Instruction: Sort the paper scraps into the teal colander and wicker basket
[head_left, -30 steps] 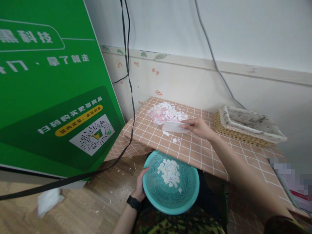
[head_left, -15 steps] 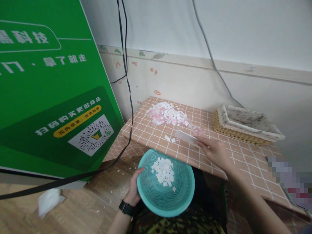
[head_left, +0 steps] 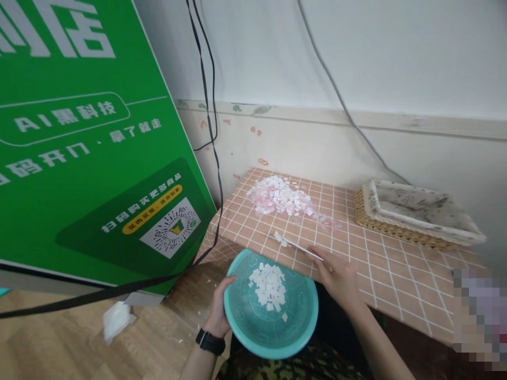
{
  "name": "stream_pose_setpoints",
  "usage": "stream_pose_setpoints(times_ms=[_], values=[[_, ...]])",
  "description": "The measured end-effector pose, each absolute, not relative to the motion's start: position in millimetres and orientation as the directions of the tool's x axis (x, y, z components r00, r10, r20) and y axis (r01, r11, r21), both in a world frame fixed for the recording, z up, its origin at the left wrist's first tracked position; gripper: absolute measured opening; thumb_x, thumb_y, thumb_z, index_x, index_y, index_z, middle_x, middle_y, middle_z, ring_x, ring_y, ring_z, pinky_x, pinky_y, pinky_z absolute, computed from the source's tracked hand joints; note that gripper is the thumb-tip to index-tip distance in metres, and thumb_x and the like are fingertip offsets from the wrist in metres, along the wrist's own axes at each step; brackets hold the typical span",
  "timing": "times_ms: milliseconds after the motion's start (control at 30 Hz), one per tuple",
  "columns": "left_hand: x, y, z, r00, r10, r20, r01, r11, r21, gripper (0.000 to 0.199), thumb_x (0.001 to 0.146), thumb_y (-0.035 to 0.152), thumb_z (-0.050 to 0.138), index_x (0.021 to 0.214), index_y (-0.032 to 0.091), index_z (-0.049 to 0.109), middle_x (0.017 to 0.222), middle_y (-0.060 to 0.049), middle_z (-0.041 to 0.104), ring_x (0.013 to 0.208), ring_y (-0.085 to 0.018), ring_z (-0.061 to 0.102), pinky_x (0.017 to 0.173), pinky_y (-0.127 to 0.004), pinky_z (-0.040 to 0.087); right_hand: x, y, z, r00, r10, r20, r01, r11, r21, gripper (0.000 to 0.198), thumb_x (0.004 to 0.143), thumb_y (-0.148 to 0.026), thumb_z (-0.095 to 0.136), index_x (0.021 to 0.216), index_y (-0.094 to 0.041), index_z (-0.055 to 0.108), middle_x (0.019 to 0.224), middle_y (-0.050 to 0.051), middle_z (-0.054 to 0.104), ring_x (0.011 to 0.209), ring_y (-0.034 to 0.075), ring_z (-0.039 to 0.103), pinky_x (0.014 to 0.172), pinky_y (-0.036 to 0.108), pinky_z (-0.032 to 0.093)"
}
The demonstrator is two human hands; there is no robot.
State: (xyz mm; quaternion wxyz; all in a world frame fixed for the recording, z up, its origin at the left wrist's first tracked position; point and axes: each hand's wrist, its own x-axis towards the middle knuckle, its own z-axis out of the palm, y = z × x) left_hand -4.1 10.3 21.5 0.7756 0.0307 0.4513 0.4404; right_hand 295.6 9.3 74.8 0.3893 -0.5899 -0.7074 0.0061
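Colander [head_left: 303, 301] placement: I hold it below the front edge of the desk [head_left: 390, 258], apparently so that pieces drawn over that edge drop inside. Whether its rim touches the checked tablecloth, or my lap carries any weight, I cannot tell. A heap of small white pieces [head_left: 267, 285] occupies its floor. My left hand [head_left: 220, 306] clasps the left side, thumb over the rim and remaining fingers mostly hidden outside the wall; this presumably guards against tipping. My right hand [head_left: 336, 274] pinches the near end of a thin white card [head_left: 301, 248] between thumb and fingers, drawn in rather than spread. The card is turned edge-on, an orientation suited to scraping, with its far end at a few loose pieces [head_left: 279, 237]. The pink-and-white pile [head_left: 279, 196] lies farther back on the desk, apart from the card; the wicker basket [head_left: 361, 212] stands to its right.
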Motion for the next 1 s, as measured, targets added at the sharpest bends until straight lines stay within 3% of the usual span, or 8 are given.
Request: stream_pose_setpoints(times_ms=[133,367,533,767,1000], values=[[-11,16,24,0.249,0.711,-0.658,-0.603,0.645,0.469,0.019,0.073,0.022,0.063,0.085,0.009,0.067,0.080,-0.012,0.073,0.072,-0.027,0.068,0.076,-0.041,0.052,290,16,62,0.090,0.814,0.574,0.787,0.296,-0.542,0.026,0.084,-0.023,0.054,0.107,-0.025,0.065,0.104,0.003,0.069,0.094,0.020,0.065,0.084,0.036,0.053],[-15,11,26,0.337,0.723,-0.603,-0.576,0.665,0.475,0.028,0.072,0.014,0.059,0.096,0.001,0.067,0.089,-0.018,0.073,0.083,-0.031,0.068,0.083,-0.043,0.049,293,25,50,0.106,0.825,0.555,0.732,0.313,-0.605,0.035,0.086,-0.017,0.044,0.117,-0.024,0.059,0.114,0.005,0.064,0.104,0.021,0.061,0.091,0.041,0.049],[-6,-6,27,0.264,0.755,-0.600,-0.622,0.608,0.493,0.025,0.071,0.013,0.060,0.093,0.004,0.068,0.086,-0.016,0.073,0.078,-0.029,0.069,0.081,-0.041,0.049,296,24,45,0.070,0.818,0.572,0.713,0.360,-0.602,0.037,0.087,-0.015,0.041,0.118,-0.022,0.058,0.117,0.006,0.062,0.110,0.021,0.057,0.096,0.043,0.045],[14,-18,32,-0.003,0.739,-0.673,-0.718,0.467,0.516,0.013,0.071,0.022,0.063,0.074,0.010,0.066,0.066,-0.009,0.072,0.058,-0.022,0.066,0.063,-0.035,0.053,296,17,49,0.088,0.825,0.558,0.694,0.351,-0.629,0.030,0.088,-0.021,0.043,0.115,-0.022,0.058,0.106,0.008,0.067,0.092,0.022,0.064,0.081,0.039,0.051],[8,-12,31,-0.006,0.768,-0.641,-0.722,0.440,0.534,0.017,0.073,0.027,0.063,0.076,0.011,0.066,0.066,-0.008,0.072,0.058,-0.022,0.066,0.062,-0.034,0.052,289,16,60,0.378,0.775,0.506,0.652,0.166,-0.740,0.043,0.086,-0.040,0.048,0.121,-0.015,0.054,0.099,0.013,0.067,0.071,0.021,0.063,0.060,0.031,0.049]])
